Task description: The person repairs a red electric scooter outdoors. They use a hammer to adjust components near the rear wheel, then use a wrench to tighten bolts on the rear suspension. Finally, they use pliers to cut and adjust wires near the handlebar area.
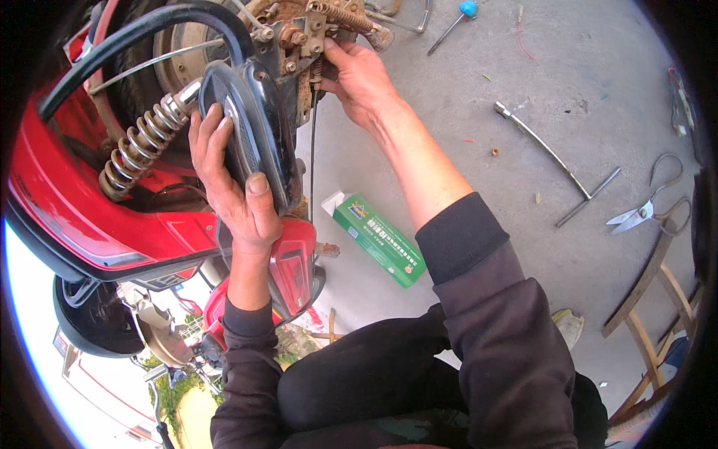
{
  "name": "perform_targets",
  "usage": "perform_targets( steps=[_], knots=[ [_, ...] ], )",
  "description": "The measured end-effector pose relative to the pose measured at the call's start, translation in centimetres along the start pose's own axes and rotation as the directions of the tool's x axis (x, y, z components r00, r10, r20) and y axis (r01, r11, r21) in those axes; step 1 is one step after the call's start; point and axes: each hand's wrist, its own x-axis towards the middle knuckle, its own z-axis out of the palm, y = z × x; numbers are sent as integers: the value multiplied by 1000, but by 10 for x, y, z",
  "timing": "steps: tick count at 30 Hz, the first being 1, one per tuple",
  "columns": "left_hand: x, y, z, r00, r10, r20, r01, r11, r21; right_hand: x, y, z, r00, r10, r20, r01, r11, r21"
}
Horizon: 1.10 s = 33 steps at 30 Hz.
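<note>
Item, one bare left hand (238, 176), back to the view, fingers (203, 142) lightly bent and pointing upward, thumb (259, 188) set apart and raised, wrist nearly straight; item, one left sleeve of dark fabric (250, 374), rising from the lower edge, ending in a black ribbed cuff (248, 320) just below the wrist; item, one bare right hand (363, 84), extended forward, fingers bent, tips partly hidden; item, one right forearm (426, 165), bare, slanting up and leftward; item, one right sleeve of dark fabric (508, 329), elbow bent, black ribbed cuff (462, 239) at mid-forearm
</note>
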Motion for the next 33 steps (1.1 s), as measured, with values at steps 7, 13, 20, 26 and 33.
perform_targets(
  steps=[7,13,20,26,33],
  knots=[
    [5,-3,-2,999,25,45,-27,999,25,4,7,-4,984,-170,-47,128,870,-476],
    [3,-4,-2,998,24,53,-25,1000,11,12,13,-12,972,-228,51,218,810,-544],
    [2,-1,-6,996,4,94,-6,1000,21,11,20,-11,980,-196,-28,127,731,-670],
    [-1,-5,-5,995,-5,102,4,1000,10,3,6,8,979,158,-129,-160,987,-8],
    [2,-5,-5,997,15,79,-14,1000,-13,-29,19,16,969,52,-243,37,937,347]
  ],
)
